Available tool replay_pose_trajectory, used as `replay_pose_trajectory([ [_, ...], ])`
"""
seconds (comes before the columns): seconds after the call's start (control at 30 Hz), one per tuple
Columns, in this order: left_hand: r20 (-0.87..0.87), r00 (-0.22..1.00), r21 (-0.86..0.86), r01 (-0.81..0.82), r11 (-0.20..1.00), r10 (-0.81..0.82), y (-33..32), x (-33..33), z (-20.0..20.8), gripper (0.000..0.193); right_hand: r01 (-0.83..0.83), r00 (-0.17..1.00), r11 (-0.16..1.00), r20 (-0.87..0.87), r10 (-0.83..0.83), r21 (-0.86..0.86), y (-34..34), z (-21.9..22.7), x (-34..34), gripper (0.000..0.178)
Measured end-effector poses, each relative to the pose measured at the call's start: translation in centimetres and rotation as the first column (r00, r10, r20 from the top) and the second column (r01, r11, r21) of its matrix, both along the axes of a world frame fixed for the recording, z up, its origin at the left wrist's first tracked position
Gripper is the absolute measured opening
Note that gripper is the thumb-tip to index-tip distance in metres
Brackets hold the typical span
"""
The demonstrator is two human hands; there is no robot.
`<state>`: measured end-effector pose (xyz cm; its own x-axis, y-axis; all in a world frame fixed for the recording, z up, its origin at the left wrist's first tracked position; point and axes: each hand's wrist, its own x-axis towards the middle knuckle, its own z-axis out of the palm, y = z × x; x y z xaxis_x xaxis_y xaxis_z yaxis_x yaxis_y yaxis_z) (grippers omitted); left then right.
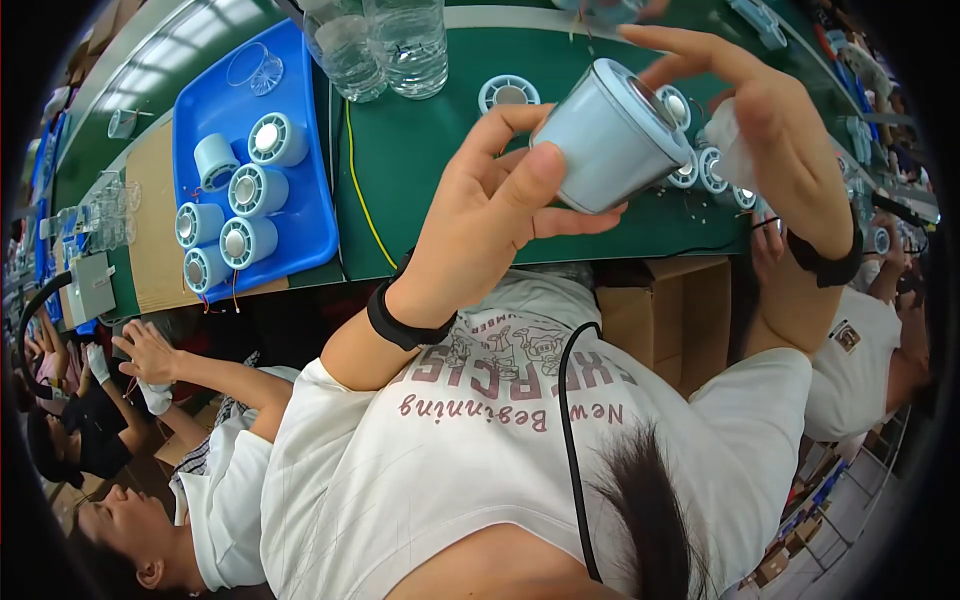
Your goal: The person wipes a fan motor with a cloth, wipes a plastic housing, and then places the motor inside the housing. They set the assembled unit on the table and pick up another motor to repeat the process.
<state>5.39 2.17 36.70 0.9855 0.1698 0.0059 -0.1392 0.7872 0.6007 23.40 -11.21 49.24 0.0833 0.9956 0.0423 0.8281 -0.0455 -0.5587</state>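
Note:
My left hand (480,215) is wrapped round a light blue, glossy, cup-shaped housing (615,145), tilted above the green table. Its rimmed, round end points up and right, toward my right hand (775,115). That hand has its index finger stretched over the rim, and another fingertip is at the rim's edge. A crumpled white piece, like a cloth or tissue (724,128), sits against its palm and lower fingers, partly blurred. Behind the housing lies a light blue ring-shaped part (508,92). Several similar round parts (711,168) are below my right hand, partly covered.
On the left, a blue tray (315,215) bears several light blue round parts with wires and a clear cup. Clear plastic cups (415,50) stand beside it. A yellow wire (362,195) crosses the green table (400,150). A cardboard box (690,310) is below the edge; co-workers sit on both sides.

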Motion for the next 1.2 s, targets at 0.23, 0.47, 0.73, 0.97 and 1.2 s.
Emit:
replay_pose_trajectory([
  [0.23, 0.339, 0.877, 0.410, -0.463, 0.786, 0.340, -0.5, 0.7, -1.3, 0.056, 0.097, 0.959, 0.961, -0.235, -0.160, -0.260, -0.9, -1.0, -1.2, 0.080],
  [0.47, 0.549, 0.724, 0.560, -0.689, 0.460, 0.417, -0.2, 1.1, -2.2, 0.052, 0.120, 0.936, 0.968, -0.301, -0.184, -0.219, 0.3, -2.1, -1.4, 0.065],
  [0.73, 0.594, 0.662, 0.547, -0.749, 0.373, 0.458, 0.4, 2.1, -2.6, 0.076, 0.007, 0.916, 0.996, -0.398, -0.041, -0.087, 2.0, -3.3, 0.5, 0.067],
  [0.97, 0.550, 0.724, 0.645, -0.685, 0.338, 0.417, 0.4, 1.6, -2.1, 0.086, -0.051, 0.980, 0.996, -0.197, 0.035, -0.078, 1.8, -2.2, 0.6, 0.062],
  [1.2, 0.075, 0.991, 0.346, -0.127, 0.930, 0.108, 1.1, -0.2, 0.2, 0.048, 0.057, 0.946, 0.949, -0.288, -0.151, -0.311, 1.9, -2.5, 1.1, 0.072],
])
